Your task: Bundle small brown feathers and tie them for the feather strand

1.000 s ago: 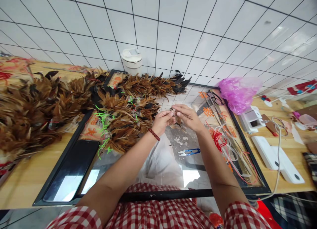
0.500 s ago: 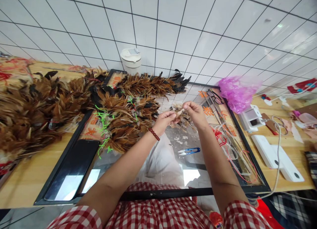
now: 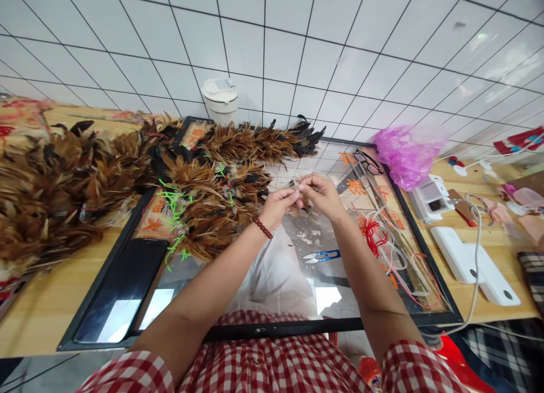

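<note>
Where the fingers [image 3: 290, 197] meet, the pinched piece is hidden; feathers [image 3: 309, 210] lie behind.

A phone [image 3: 127, 279] lies at lower left on the glass panel [image 3: 304, 277], below the feathers [image 3: 204, 186]. A cup [image 3: 220, 102] stands behind them, upper left of centre. Snips [image 3: 329, 256] lie below centre; eyeglasses [image 3: 370, 165], right of centre, beside a bag [image 3: 406, 155].

1. Head camera: above near edge of glass panel [image 3: 280, 328].
2. Direction: forward and down across glass panel, toward tiled wall [image 3: 284, 58] behind it.
3. Range: close; all four panel corners in view.
</note>
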`<act>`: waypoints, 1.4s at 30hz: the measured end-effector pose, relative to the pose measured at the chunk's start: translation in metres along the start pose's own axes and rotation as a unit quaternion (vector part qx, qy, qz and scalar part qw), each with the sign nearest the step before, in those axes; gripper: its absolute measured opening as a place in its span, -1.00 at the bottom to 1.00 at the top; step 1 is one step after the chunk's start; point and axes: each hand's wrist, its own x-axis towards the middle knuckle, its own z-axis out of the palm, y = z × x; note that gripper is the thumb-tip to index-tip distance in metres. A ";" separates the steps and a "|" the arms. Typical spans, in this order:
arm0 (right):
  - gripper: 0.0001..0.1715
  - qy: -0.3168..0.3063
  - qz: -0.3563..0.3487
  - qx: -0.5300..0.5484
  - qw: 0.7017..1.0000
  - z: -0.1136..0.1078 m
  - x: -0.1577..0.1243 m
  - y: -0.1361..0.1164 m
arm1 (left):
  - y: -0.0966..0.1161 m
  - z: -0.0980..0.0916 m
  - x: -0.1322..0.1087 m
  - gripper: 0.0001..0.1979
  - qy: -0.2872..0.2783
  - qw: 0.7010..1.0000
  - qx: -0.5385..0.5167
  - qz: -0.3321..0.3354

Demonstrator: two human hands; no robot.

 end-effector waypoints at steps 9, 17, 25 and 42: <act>-0.65 0.144 0.253 -0.322 0.901 -0.071 -0.006 0.062 | 0.001 0.000 0.001 -0.66 0.033 0.999 -0.027 0.014; -0.71 0.135 0.221 -0.324 0.910 -0.063 -0.008 0.075 | -0.003 -0.001 0.003 -0.67 0.032 0.999 -0.018 0.016; -0.79 -0.109 -0.033 -0.225 0.968 -0.056 -0.005 -0.008 | -0.002 0.004 0.002 -0.65 0.057 0.996 -0.031 0.065; -0.55 -0.031 -0.090 -0.187 0.978 -0.014 -0.006 -0.021 | -0.002 0.004 -0.001 -0.66 0.026 0.994 0.080 0.068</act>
